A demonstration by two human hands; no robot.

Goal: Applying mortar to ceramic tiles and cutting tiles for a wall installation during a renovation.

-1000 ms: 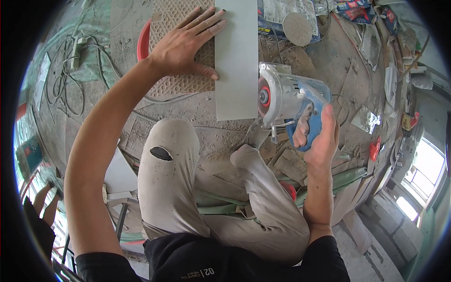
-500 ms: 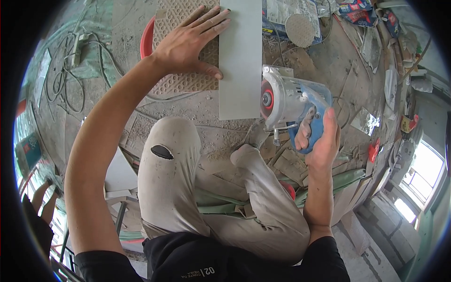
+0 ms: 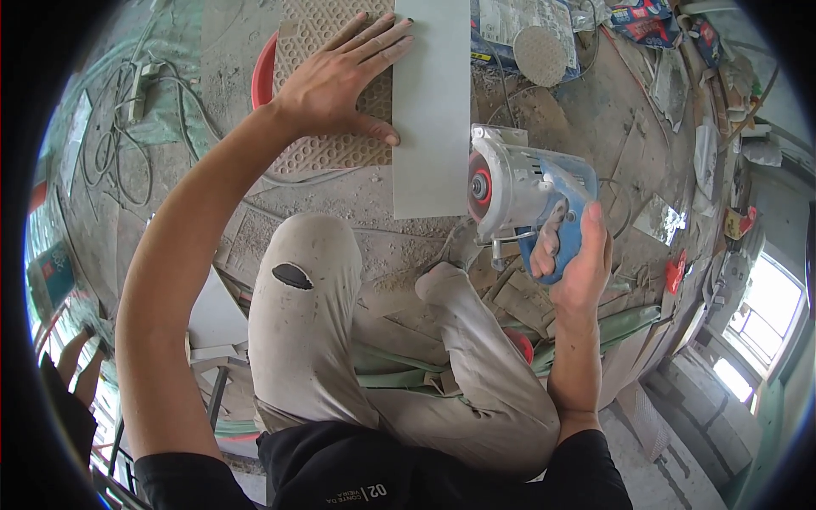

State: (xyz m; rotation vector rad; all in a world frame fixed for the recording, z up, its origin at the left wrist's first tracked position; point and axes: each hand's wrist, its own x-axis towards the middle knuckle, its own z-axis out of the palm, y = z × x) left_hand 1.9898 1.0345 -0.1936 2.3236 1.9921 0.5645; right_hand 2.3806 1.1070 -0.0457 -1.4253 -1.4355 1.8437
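My left hand [image 3: 340, 83] is open, its fingers spread flat over a beige board with a honeycomb-like pattern [image 3: 327, 155]. Its fingertips and thumb tip reach the left edge of a long pale grey tile [image 3: 430, 127] lying on that board. In my right hand [image 3: 578, 255] is the handle of a blue and silver handheld circular saw [image 3: 527, 183], gripped with the thumb on top. The saw's red-centred round disc [image 3: 480, 185] faces the tile and sits at the near part of its right edge. Whether the disc touches the tile, I cannot tell.
A red round rim [image 3: 263, 72] shows from under the patterned board. Cables and a power strip [image 3: 138, 92] lie at the left. A round patterned disc [image 3: 541, 56] and packaging bags [image 3: 642, 19] are at the far right. Dust and scraps cover the floor.
The saw and my right hand have come slightly nearer to me along the tile's right edge. My left hand keeps its place on the board and tile.
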